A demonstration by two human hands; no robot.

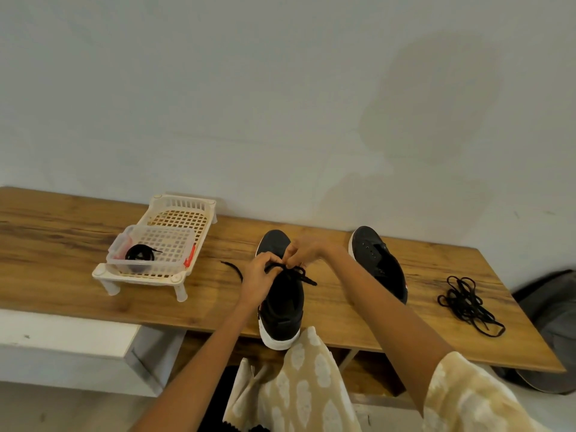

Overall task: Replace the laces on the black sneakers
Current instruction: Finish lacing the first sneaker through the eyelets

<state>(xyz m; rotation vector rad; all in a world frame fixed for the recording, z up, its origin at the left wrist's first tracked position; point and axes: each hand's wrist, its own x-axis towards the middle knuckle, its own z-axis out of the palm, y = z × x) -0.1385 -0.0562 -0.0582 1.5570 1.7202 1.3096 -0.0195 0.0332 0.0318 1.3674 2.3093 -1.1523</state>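
A black sneaker (282,307) with a white sole stands in the middle of the wooden table (78,244), heel toward me. My left hand (258,275) and my right hand (304,251) both pinch the black lace (300,274) over its eyelets. One lace end (233,269) trails onto the table to the left. The second black sneaker (378,260) stands to the right with bare eyelets. A loose tangle of black laces (467,302) lies further right.
A white slatted rack (174,219) at the left carries a clear plastic box (149,254) with a coiled black lace (140,254) inside. A grey bag (551,322) sits past the table's right end. The wall runs close behind the table.
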